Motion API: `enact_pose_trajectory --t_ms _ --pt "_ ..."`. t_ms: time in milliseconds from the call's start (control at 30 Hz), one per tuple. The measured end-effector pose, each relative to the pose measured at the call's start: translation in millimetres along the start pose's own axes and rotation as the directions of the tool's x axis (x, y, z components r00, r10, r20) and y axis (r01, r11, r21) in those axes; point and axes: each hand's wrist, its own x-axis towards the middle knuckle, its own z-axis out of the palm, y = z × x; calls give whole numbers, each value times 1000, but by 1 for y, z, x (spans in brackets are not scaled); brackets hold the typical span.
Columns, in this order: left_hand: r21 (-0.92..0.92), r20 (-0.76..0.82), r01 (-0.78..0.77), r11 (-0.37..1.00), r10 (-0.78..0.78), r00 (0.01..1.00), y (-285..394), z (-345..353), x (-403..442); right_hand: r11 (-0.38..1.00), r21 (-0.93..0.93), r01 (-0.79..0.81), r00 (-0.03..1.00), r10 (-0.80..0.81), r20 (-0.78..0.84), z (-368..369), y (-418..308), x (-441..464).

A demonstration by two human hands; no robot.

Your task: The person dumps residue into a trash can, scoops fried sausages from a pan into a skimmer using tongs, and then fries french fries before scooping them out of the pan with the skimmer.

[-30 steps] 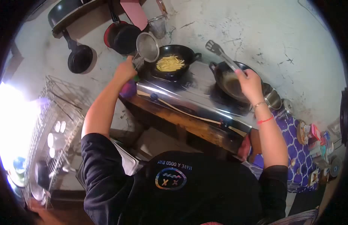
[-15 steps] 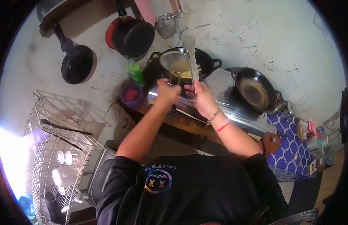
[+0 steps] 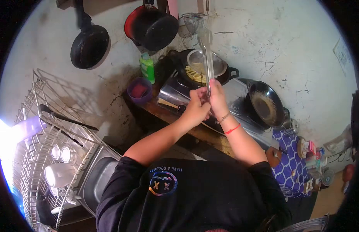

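My left hand (image 3: 198,109) is closed near the strainer's handle, its fingers touching my right hand. The round mesh strainer (image 3: 207,62) lies over the left black wok (image 3: 230,74), beside pale yellow strips (image 3: 194,73) of food. My right hand (image 3: 218,98) grips metal tongs (image 3: 207,50), which point up and away above that wok. Both hands meet in front of the wok, over the steel stove (image 3: 169,97). To the right, a second black wok (image 3: 265,106) has brownish liquid or residue at its bottom.
A green bottle (image 3: 147,69) and a purple bowl (image 3: 140,91) stand left of the stove. Pans (image 3: 90,46) hang on the wall. At lower left are a dish rack (image 3: 42,154) and a steel sink (image 3: 100,178). A purple patterned cloth (image 3: 289,166) lies at right.
My left hand and the strainer have moved right to the left wok. My right hand has brought the tongs left from the right wok, and the hands now touch. The camera view has shifted.
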Motion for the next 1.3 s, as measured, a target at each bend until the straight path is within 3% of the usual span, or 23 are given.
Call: enact_pose_trajectory --t_ms 67,100,167,233,267,300,333,367,433,533,667,767,933,1000,1233,1300 --pt "158 -105 -57 986 74 992 -13 -14 -10 999 -35 10 1000 -10 12 -5 0 3" --pt "154 -103 -54 987 70 992 3 -19 -20 998 -62 22 999 -21 27 -8 0 5" --pt "432 -30 -418 799 476 879 52 -33 -42 993 -106 55 997 -49 55 -13 -2 12" --pt "120 274 -696 708 650 709 119 -42 -62 993 -89 75 997 -73 28 -14 -9 12" --pt "111 326 -827 552 766 555 145 -37 -66 995 -85 53 998 -49 39 -18 -7 16" --pt "132 308 -815 564 758 574 145 -40 -73 997 -64 49 997 -45 59 -24 -5 21" --pt "116 303 -807 578 754 583 163 -39 17 998 -41 45 996 -42 80 -27 -2 22" --pt "100 300 -804 586 752 586 146 -46 -87 999 -36 28 995 -24 100 -25 1 21" --pt "58 305 -807 588 759 575 139 -26 -102 997 -78 13 994 -5 110 -22 -2 14" --pt "-21 353 -819 574 770 531 136 4 -97 995 -96 34 993 -23 116 -15 -15 8" --pt "-99 390 -816 570 776 495 149 -19 -90 992 -118 43 999 -41 17 0 -25 6" --pt "-123 410 -817 564 778 476 153 -16 -95 992 -58 111 987 -103 126 0 -22 11" --pt "-206 442 -784 586 770 460 153 7 -127 987 -122 108 989 -95 112 3 -26 5" --pt "-244 455 -769 590 770 446 163 -8 -110 991 -92 96 987 -83 141 -1 -21 10" --pt "-420 505 -677 605 775 380 152 39 -110 990 -109 94 990 -81 119 -9 -25 14" --pt "-456 520 -636 623 766 378 155 47 -77 991 -97 89 992 -80 95 -10 -26 13"
